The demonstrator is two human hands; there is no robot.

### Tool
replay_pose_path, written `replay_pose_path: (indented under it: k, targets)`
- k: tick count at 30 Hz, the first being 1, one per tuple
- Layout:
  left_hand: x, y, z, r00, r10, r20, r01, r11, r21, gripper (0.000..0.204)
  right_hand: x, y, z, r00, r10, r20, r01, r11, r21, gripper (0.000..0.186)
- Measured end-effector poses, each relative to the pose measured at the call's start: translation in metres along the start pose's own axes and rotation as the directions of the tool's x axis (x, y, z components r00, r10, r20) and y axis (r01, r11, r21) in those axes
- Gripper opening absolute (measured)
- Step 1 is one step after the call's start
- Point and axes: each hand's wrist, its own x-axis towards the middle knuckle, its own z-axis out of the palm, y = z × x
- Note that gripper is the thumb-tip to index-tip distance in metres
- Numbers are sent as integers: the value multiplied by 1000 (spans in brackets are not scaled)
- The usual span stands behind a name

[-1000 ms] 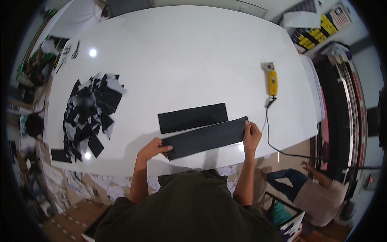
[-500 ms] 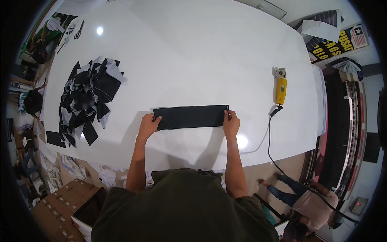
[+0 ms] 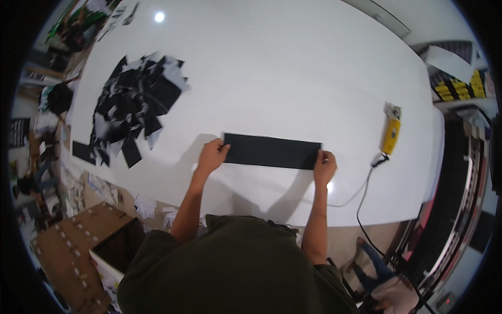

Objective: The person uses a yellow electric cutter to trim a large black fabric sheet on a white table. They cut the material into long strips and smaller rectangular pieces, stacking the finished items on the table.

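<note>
A flat black rectangular piece of fabric [image 3: 273, 152] lies crosswise on the white table in front of me. Its left end is pinched between the thumb and fingers of my left hand [image 3: 211, 156]. At the opposite end, my right hand [image 3: 324, 166] grips the corner the same way. To the left sits a heap of black and white fabric scraps [image 3: 138, 97], apart from both hands. A yellow electric fabric cutter [image 3: 391, 133] rests on the table to the right, its dark cord running toward the near edge.
Scissors [image 3: 130, 14] lie at the far left of the white table [image 3: 293, 68]. Brown cardboard boxes [image 3: 78, 246] stand on the floor at the near left. Beyond the near right edge is another person [image 3: 389, 293]. More people are along the left side.
The view has turned, so the table and everything on it appear shifted right and slightly rotated. Both hands still hold the ends of the black fabric piece.
</note>
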Motion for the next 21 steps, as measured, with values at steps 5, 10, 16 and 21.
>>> replay_pose_path:
  k: [5, 10, 16, 21]
  targets:
    - [-1, 3, -7, 988, -133, 73, 132, 991, 19, 28, 0, -5, -3, 992, 89, 84, -89, 996, -13, 24]
    - [2, 11, -15, 978, -193, 80, 195, 981, -15, 28, 2, -4, 0, 998, 45, 42, -43, 998, -39, 24]
    - [9, 15, -25, 968, -229, 98, 223, 972, 71, 30, 0, 3, -1, 999, 48, 6, -47, 997, -69, 25]
    - [55, -16, -55, 939, -263, -222, 277, 960, 34, 24, -5, -26, -18, 993, 108, -36, -112, 987, -114, 23]
